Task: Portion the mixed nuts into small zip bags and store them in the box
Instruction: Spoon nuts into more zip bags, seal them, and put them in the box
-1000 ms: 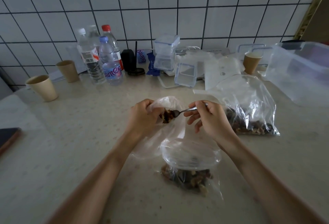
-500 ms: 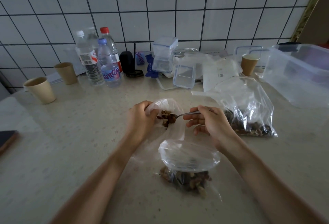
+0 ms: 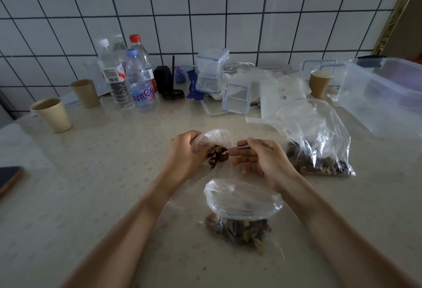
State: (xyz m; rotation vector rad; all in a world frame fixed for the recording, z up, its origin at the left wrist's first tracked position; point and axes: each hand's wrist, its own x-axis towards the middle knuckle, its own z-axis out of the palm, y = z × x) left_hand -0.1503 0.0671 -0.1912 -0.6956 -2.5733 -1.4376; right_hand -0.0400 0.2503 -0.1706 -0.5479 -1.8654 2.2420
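White tiled wall behind; pale speckled countertop (image 3: 91, 196) below. Away from your grip and to its right stands the large clear box (image 3: 383, 95), open, awaiting the portions. Nearer, just right of your right hand, lies the big bag of mixed nuts (image 3: 319, 146), slumped, mouth open. Toward you from the grip sits a second bag (image 3: 242, 214) with nuts at its bottom, its top gaping.

Your left hand (image 3: 185, 157) curls round the mouth of the small zip bag (image 3: 214, 139), holding it open. Your right hand (image 3: 267, 162) pinches the handle of a spoon (image 3: 237, 147), whose loaded bowl is at the bag's mouth, nuts (image 3: 217, 155) heaped on it.

Handling, as a judgement: the film is thin, limp and slippery, so hold it at the stiffer zip rim; the nuts are light, loose and likely to roll.

Count: three bags with nuts, one box, one spoon. Beyond the grip: three paper cups (image 3: 52, 115), four bottles (image 3: 139, 82), several small clear containers (image 3: 212, 70).
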